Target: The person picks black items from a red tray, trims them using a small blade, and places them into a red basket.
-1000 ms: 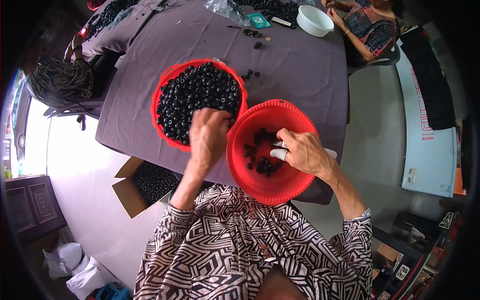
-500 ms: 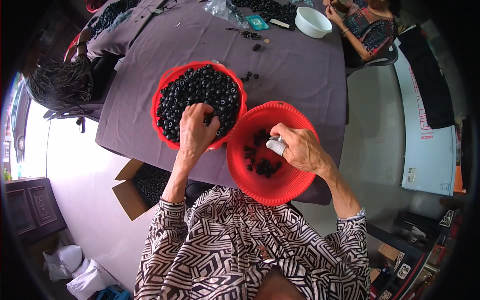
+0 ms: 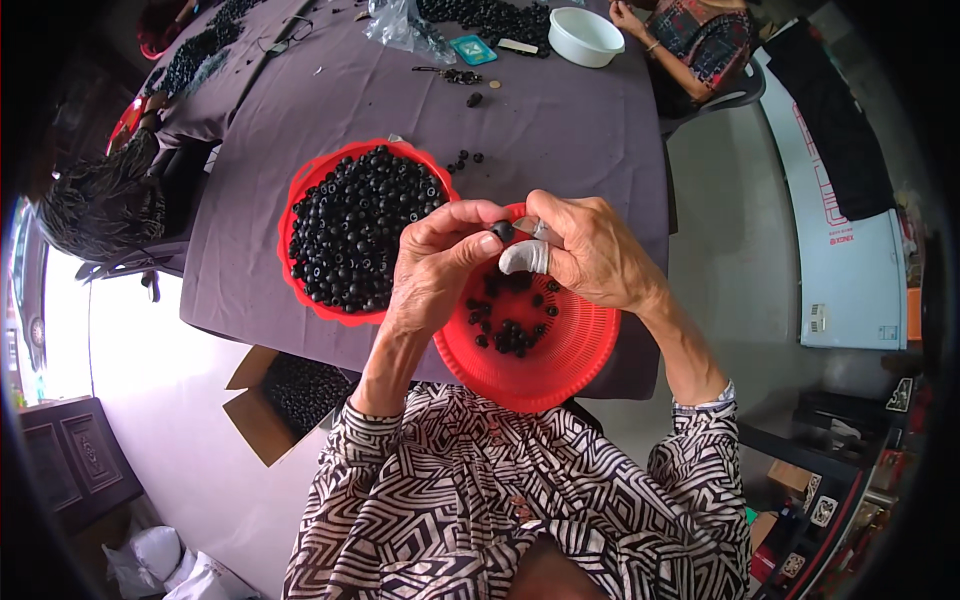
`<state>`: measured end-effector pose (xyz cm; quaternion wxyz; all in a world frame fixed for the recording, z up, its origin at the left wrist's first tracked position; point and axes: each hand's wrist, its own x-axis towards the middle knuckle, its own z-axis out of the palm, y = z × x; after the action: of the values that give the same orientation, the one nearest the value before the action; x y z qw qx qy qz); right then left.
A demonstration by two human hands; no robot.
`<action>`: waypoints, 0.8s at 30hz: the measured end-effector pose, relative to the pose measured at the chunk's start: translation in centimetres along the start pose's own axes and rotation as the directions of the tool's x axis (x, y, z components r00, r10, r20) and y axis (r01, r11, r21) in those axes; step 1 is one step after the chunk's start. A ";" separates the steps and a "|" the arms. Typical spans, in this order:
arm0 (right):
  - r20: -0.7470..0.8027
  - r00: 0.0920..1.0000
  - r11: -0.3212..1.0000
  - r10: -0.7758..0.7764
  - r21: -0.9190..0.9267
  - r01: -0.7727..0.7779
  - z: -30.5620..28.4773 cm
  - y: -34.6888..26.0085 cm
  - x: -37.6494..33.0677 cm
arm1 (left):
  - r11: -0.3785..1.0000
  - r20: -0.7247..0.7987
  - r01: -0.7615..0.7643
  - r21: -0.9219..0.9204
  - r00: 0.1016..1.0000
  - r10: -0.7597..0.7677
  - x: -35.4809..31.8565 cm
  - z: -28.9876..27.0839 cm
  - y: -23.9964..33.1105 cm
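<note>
My left hand (image 3: 430,260) pinches one round black bead (image 3: 503,231) between thumb and fingertips. Opposite it, my right hand (image 3: 608,250) is closed, with a white wrap (image 3: 524,258) around its thumb. A small pale piece (image 3: 530,227) shows at its fingers beside the bead; its kind is unclear. Both hands meet above the far part of a red plastic basket (image 3: 585,355), which holds scattered black beads (image 3: 513,338). Left of it, a red scalloped bowl (image 3: 290,215) is heaped with black beads (image 3: 365,220), some showing pale rings.
On the purple tablecloth (image 3: 560,140) lie a few loose beads (image 3: 463,160), a bunch of keys (image 3: 458,76) and a white tub (image 3: 585,38). People sit at left (image 3: 110,200) and far right (image 3: 700,50). A cardboard box (image 3: 250,425) of dark beads stands on the floor.
My left hand has left the bead-filled bowl and come right, now with a bead in its fingertips. The right hand has risen from inside the basket to meet it.
</note>
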<state>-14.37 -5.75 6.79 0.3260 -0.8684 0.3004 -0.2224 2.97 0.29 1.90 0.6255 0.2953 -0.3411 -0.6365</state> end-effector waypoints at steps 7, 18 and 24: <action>0.002 1.000 0.999 -0.025 -0.042 0.025 -0.6 -0.5 0.1 | 0.992 0.077 0.041 -0.116 0.996 -0.032 0.1 0.6 -0.4; 0.011 0.999 0.997 -0.030 -0.069 0.030 -0.4 -0.3 -0.1 | 0.977 0.077 0.073 -0.201 0.995 -0.058 0.2 0.8 -0.8; -0.001 0.999 0.996 -0.050 -0.080 0.050 -0.2 0.0 -0.3 | 0.964 0.094 0.097 -0.249 0.993 -0.076 0.3 0.8 -1.3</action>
<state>-14.68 -5.59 6.85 0.2848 -0.8876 0.2879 -0.2197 1.57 0.06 1.36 0.6149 0.2008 -0.2696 -0.7134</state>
